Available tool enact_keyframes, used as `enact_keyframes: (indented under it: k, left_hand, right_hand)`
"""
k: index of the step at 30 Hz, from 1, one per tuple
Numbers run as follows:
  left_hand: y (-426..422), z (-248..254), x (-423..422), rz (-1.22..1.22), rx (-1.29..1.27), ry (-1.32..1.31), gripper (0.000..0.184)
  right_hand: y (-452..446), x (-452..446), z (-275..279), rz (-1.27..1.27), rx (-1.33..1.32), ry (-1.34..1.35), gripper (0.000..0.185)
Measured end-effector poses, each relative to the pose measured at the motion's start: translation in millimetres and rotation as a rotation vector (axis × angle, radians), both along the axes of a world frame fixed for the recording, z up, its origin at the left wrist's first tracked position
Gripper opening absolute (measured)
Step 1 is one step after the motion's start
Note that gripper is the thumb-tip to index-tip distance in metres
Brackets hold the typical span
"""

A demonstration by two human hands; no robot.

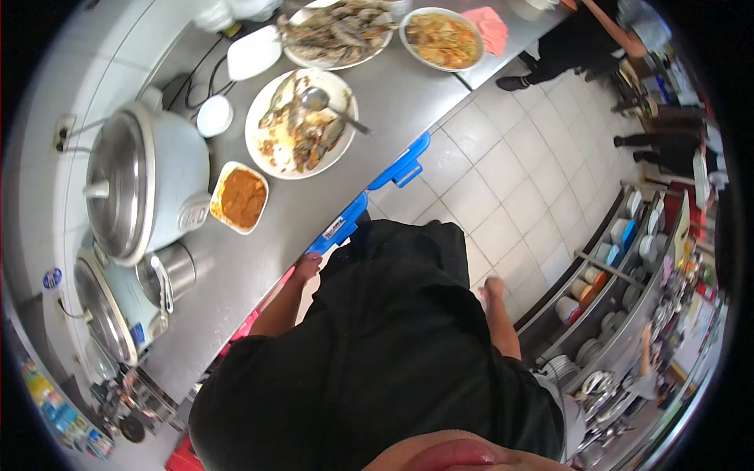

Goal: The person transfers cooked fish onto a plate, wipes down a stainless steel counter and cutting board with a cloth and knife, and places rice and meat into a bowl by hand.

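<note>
My left hand (309,265) is at the front edge of the steel counter (267,271), close to a blue plastic handle or bin edge (339,226). It looks loosely open, and nothing shows in it. Low at my other side hangs my right hand (492,289), small in view, fingers loosely apart and holding nothing visible. On the counter, a square bowl of reddish-brown stew (242,199) is nearest my left hand. Beyond it lies a white plate of partly eaten food (297,161) with a metal spoon (334,108) resting on it.
A large rice cooker (169,169) and a metal pot (179,271) stand along the wall. Farther back are a plate of fried fish (338,35), a noodle bowl (441,39) and a pink cloth (487,30). Dish shelves (577,302) line the right; a person (577,47) stands behind.
</note>
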State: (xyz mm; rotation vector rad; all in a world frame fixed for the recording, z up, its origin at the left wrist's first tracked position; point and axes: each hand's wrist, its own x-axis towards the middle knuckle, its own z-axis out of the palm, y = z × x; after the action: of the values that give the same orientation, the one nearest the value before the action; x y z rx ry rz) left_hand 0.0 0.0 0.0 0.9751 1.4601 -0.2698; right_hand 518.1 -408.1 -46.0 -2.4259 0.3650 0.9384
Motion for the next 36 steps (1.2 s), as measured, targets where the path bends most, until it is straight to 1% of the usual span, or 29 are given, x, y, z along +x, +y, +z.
enact_keyframes:
  k: [1,2,3,5,6,7,8,9,10,11,12,13,15,18,19,20,21,22,23,25,28,29,31,32,33,34,35,36]
  left_hand:
    - [-0.1,2.8,5.6,-0.051,-0.001,-0.007,0.045]
    - [-0.3,2.4,9.4,-0.103,-0.003,-0.018,0.043]
    - [57.0,21.0,21.9,-0.125,0.137,0.029,0.039]
    - [33.3,8.0,55.9,-0.218,0.101,-0.044,0.032]
    - [29.4,20.0,75.0,-0.467,0.184,-0.033,0.027]
    - [35.6,28.2,94.4,-0.677,0.267,-0.029,0.027]
    - [33.0,31.2,117.9,-0.802,0.309,-0.047,0.028]
    - [34.6,33.9,139.9,-0.868,0.324,-0.055,0.028]
    - [39.3,29.9,164.5,-0.927,0.335,-0.065,0.029]
    - [39.8,29.9,193.9,-0.983,0.336,-0.077,0.029]
    - [38.1,29.2,225.8,-1.04,0.331,-0.08,0.03]
    - [35.3,31.9,256.0,-1.09,0.316,-0.077,0.03]
    - [28.2,38.7,315.7,-1.167,0.31,-0.069,0.032]
    - [18.3,47.7,387.9,-1.242,0.312,-0.084,0.033]
    - [15.8,50.2,410.6,-1.275,0.315,-0.089,0.034]
    - [9.6,53.5,432.3,-1.308,0.316,-0.099,0.034]
    - [4.7,56.9,453.4,-1.346,0.318,-0.104,0.035]
    - [1.0,58.4,474.4,-1.381,0.324,-0.111,0.036]
    - [-2.2,59.4,494.3,-1.418,0.332,-0.12,0.036]
    - [-8.5,56.6,536.5,-1.494,0.35,-0.137,0.037]
    - [-24.2,53.2,602.0,-1.565,0.367,-0.153,0.039]
    - [-32.5,54.5,626.8,-1.54,0.349,-0.146,0.04]
    - [-63.3,69.4,679.0,-1.398,0.284,-0.094,0.039]
    - [-81.7,74.7,706.1,-1.327,0.251,-0.066,0.038]
    - [-89.8,76.9,726.0,-1.255,0.219,-0.033,0.038]
    - [-73.7,34.0,746.9,-1.27,0.137,-0.129,0.037]
    - [-74.8,13.4,769.9,-1.193,0.063,-0.147,0.038]
    - [-89.1,-3.8,813.9,-1.122,-0.017,-0.156,0.039]
  right_hand:
    - [-23.8,-16.8,-20.4,0.026,-0.009,0.048,0.018]
    - [-43.8,-30.9,-29.4,0.049,-0.018,0.093,0.022]
    - [12.7,-39.7,-103.6,0.078,0.125,0.197,0.028]
    - [-79.6,-38.7,-80.5,0.065,0.095,0.267,0.041]
    - [-126.6,-54.7,-66.8,0.02,0.094,0.303,0.047]
    - [-53.9,-63.9,16.1,-0.162,0.082,0.37,0.044]
    - [-68.0,-50.8,-3.7,-0.042,0.234,0.471,0.049]
    - [-36.9,-41.4,45.0,-0.318,0.265,0.569,0.043]
    - [-38.5,-31.5,52.5,-0.123,0.384,0.444,0.042]
    - [-36.8,-24.1,63.2,-0.348,0.541,0.457,0.039]
    - [-45.4,-16.6,38.7,-0.669,0.692,0.528,0.036]
    - [-58.7,-10.8,37.7,-0.654,0.673,0.578,0.033]
    - [-82.5,4.7,-9.3,-0.447,0.595,0.64,0.036]
    - [-122.1,47.2,35.0,-0.131,0.412,0.601,0.035]
    - [-136.0,58.5,35.6,0.061,0.303,0.523,0.035]
    - [-149.5,78.3,37.6,0.101,0.09,0.495,0.039]
    - [-171.2,73.7,-8.2,0.216,-0.104,0.133,0.042]
    - [-185.4,81.0,-3.5,0.061,-0.092,-0.003,0.042]
    - [-195.6,86.6,-24.2,-0.051,-0.128,-0.127,0.034]
    - [-208.8,122.7,20.2,-0.292,0.066,0.046,0.029]
    - [-223.7,150.3,35.4,-0.762,0.354,0.055,0.027]
    - [-227.5,158.1,40.9,-0.876,0.41,0.056,0.028]
    - [-235.3,172.5,59.4,-1.096,0.516,0.047,0.034]
    - [-242.7,172.9,54.2,-1.165,0.574,0.026,0.039]
    - [-250.5,173.7,52.8,-1.228,0.583,0.02,0.04]
    - [-260.6,173.7,55.5,-1.295,0.591,0.012,0.041]
    - [-276.1,165.3,53.6,-1.412,0.595,0.027,0.043]
    - [-297.1,168.5,57.2,-1.541,0.589,0.043,0.045]
